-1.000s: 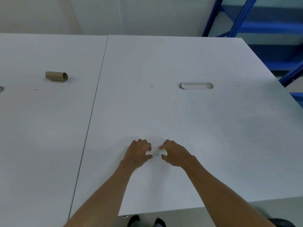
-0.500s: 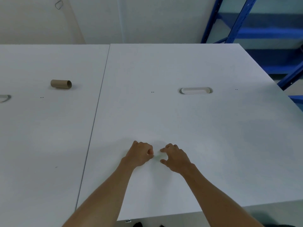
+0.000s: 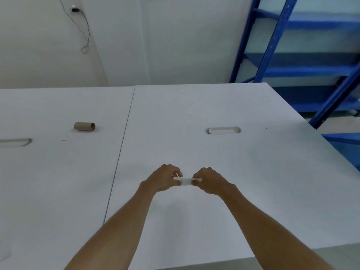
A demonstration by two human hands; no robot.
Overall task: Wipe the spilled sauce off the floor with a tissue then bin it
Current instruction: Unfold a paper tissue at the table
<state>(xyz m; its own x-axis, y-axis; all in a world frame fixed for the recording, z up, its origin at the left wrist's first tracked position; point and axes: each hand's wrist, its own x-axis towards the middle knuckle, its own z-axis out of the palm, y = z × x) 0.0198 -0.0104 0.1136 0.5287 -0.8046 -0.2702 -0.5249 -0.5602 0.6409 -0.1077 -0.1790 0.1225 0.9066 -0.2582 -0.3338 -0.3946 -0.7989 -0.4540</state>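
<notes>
In the lower middle of the frame I see both hands above the white table [image 3: 243,172]. The left hand [image 3: 163,179] and the right hand [image 3: 210,182] are close together, and between them there is a small white tissue [image 3: 186,180], folded or rolled into a narrow strip. Each hand pinches one end of this strip with the thumb and the fingers closed on it; the other fingers are curled in. The strip lies almost horizontal in the picture. I cannot tell if it touches the table or is a little above it.

The bare forearms come in from the bottom edge of the frame, one from each side.

At the left middle of the frame, on the neighbouring table [image 3: 48,182], a brown cardboard tube [image 3: 84,126] lies on its side, well apart from the hands. To the right of centre, further up the white table, there is an oval cable slot [image 3: 223,130] with a white cover. A similar slot [image 3: 15,142] is at the left edge. In the upper right stands a blue metal rack [image 3: 272,45], and in the upper left a thin black cable [image 3: 83,32] hangs on the wall.
</notes>
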